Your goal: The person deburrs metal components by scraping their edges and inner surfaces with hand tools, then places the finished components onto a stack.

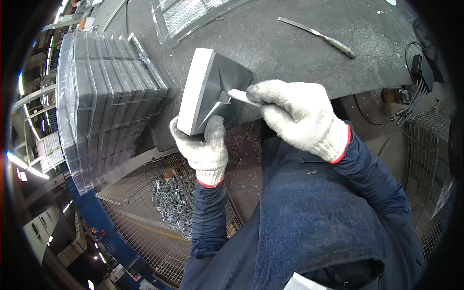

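Observation:
My left hand (207, 149), in a white knitted glove, grips the near lower corner of a grey angular metal piece (197, 92). The piece is tilted up above the workbench, with a broad pale face on its left and darker slanting sides meeting at a small stub. In my right hand (302, 116), also gloved, a thin pale stick-like tool (239, 95) is pinched between thumb and fingers. Its tip lies at or very near the stub; I cannot tell whether they touch. Its exact kind does not show.
A flat file (316, 34) lies on the dark workbench (270, 53). Clear plastic trays (108, 92) are stacked at the left, another tray (193, 19) at the back. Below, a wire basket (140, 227) holds many small metal parts (175, 203). Cables (411, 104) hang at the right.

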`<state>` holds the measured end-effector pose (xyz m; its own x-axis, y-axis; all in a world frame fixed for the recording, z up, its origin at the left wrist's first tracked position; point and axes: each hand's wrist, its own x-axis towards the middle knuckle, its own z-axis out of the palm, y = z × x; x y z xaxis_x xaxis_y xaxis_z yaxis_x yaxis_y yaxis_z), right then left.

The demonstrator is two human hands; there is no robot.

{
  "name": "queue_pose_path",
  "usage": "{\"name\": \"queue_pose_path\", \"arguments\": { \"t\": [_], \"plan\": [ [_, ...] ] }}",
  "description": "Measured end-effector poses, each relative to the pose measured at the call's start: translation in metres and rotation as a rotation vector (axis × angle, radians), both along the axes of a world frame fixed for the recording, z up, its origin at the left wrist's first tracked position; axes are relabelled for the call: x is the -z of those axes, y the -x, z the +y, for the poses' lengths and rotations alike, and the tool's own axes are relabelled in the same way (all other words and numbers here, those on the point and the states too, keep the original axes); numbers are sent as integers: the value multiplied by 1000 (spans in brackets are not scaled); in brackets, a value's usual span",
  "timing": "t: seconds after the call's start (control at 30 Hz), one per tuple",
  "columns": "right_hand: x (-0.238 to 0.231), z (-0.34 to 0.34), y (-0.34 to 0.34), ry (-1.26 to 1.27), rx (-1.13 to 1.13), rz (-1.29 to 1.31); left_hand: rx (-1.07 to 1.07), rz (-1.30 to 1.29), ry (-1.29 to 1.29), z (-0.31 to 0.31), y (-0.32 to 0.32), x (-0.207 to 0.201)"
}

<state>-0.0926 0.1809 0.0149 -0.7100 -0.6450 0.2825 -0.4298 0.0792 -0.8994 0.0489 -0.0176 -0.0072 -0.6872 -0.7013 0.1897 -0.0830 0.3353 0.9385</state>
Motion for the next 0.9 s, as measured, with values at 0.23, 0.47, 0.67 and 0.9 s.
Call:
{"name": "queue_pose_path", "arguments": {
  "t": [0.23,0.47,0.67,0.9],
  "plan": [
    [16,-6,-5,-51,-39,4,-7,46,29,4,-2,3],
    [32,-37,-5,-85,35,40,161,-13,173,-3,18,-47],
    [33,-36,5,-61,97,73,324,-545,502,-9,81,-104],
    [19,-31,43,7,221,296,248,-194,318,-11,90,-56]
  ]
}}
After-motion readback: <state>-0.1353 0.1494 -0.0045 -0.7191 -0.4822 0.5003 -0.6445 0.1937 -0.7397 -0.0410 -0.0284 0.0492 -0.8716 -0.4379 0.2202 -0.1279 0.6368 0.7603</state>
